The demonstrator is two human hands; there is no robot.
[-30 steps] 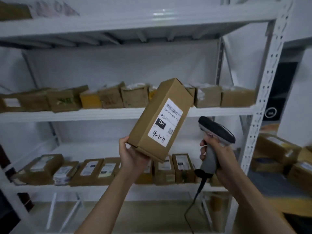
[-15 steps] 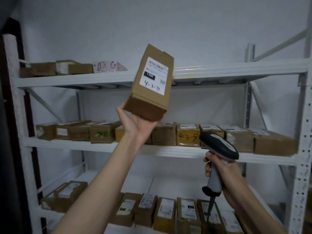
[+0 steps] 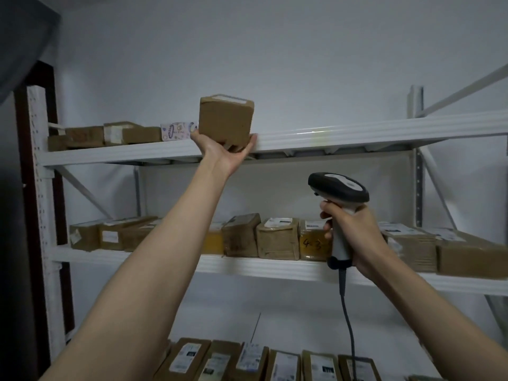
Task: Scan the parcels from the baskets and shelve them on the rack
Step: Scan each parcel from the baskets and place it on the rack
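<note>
Brown cardboard parcel (image 3: 225, 121) upper centre, left hand (image 3: 224, 151) fingers cupped under it, end-first to slide onto top shelf (image 3: 357, 132); right hand (image 3: 350, 229) grips scanner (image 3: 339, 188), parked low

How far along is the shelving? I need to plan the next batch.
Done: many parcels already sit on the middle shelf and the lower one. In hand: the left hand holds a cardboard parcel at the top shelf edge; the right hand grips the barcode scanner. Left: unknown, since no baskets are in view.
</note>
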